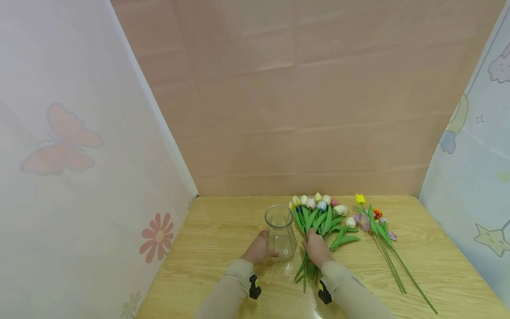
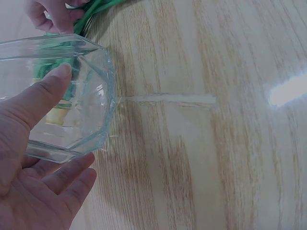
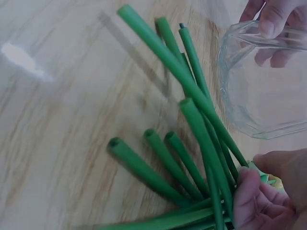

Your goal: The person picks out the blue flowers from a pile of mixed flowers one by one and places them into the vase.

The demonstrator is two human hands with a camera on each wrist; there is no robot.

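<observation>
Tulips, artificial, with green plastic stems and pale heads, lay bunched (image 1: 318, 217) on the light wooden table (image 1: 223, 230), at three o'clock of the clear faceted glass vase (image 1: 280, 235). The bunch's stems were clasped by the right hand (image 1: 316, 248), fingers curled round them; the vase's base was held by the left hand (image 1: 259, 249). For a clean job, the stems would best be gathered evenly and the vase kept steady. One vase was counted, roughly ten tulips, and a second loose group of about four mixed flowers (image 1: 374, 219) further toward three o'clock.
</observation>
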